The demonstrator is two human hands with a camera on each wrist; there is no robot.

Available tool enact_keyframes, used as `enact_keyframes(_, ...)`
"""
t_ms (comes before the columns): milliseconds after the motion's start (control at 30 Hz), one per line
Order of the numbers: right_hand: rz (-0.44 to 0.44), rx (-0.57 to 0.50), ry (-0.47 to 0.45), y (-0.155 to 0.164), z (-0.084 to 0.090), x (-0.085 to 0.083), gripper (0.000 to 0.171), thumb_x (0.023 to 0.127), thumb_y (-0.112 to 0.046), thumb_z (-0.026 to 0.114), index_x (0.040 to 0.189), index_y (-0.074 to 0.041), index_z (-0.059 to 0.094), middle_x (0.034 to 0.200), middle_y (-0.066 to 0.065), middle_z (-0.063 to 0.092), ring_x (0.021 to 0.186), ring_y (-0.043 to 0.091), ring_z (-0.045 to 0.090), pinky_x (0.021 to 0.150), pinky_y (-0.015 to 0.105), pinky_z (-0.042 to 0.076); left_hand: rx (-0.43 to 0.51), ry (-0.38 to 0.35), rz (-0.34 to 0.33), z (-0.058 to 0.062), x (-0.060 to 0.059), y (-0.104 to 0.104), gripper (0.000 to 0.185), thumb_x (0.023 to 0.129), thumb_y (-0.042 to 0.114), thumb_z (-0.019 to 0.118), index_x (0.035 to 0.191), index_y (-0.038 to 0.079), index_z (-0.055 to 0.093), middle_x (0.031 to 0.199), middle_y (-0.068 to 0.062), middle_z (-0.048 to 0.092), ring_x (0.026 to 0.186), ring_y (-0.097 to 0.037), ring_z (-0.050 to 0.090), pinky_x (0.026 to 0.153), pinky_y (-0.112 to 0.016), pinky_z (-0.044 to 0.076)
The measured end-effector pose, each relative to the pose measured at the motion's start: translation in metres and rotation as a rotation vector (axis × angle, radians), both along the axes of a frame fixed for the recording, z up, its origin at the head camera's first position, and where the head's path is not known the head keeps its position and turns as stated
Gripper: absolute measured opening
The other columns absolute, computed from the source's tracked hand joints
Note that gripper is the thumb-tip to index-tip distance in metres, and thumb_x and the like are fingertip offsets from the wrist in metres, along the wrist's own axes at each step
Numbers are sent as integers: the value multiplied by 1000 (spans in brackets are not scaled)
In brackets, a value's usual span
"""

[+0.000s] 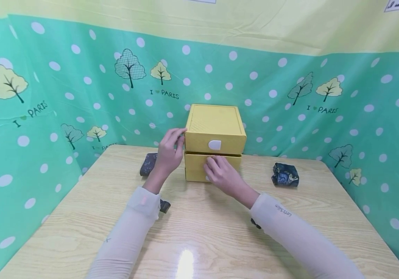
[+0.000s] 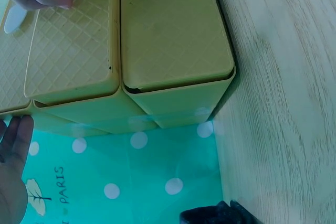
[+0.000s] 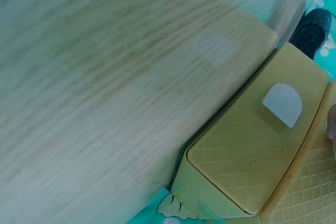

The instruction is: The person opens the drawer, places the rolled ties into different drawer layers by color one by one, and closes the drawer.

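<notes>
Left hand (image 1: 169, 153) braces the yellow drawer box (image 1: 215, 128); right hand (image 1: 222, 174) pinches the lower drawer (image 1: 196, 166) tab. A straight, level pull looks best.
</notes>
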State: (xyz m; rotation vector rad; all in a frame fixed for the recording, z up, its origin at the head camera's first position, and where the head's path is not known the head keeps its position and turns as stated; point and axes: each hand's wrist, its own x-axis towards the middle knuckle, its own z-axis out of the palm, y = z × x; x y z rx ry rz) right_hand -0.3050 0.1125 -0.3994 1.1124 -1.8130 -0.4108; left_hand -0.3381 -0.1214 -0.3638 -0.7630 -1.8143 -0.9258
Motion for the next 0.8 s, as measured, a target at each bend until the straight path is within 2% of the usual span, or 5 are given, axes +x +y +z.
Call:
enact_keyframes(267,-8,7,2,0,0,4,25,102,-15,55,109,4,70,111,20,64,94,33,61,81,37,59,-1,-17,3,1,1,0,28,98,-10,59,124,-5,66,115,-20,65,87,-27,67,75,-30,60)
enact_keyframes(500,22,-6,4,0,-1,6,34,107,-11,40,107,5,71,109,20,64,92,33,62,80,37,60,22,2,-9,0,0,1,31,95,-12,62,124,-4,68,114,-20,66,86,-27,67,73,-32,61)
enact_keyframes(700,35,-2,23,1,-1,6,24,103,-8,51,107,5,71,108,20,65,91,33,63,78,36,60,22,0,-8,0,-1,1,30,95,-12,62,124,-4,68,115,-19,66,85,-26,67,73,-32,60)
enact_keyframes(800,35,0,25,2,-1,8,22,103,-5,52,107,5,71,108,20,65,91,32,63,78,36,60,20,-8,-5,0,0,1,29,97,-10,61,124,-4,68,115,-19,65,85,-26,67,74,-32,60)
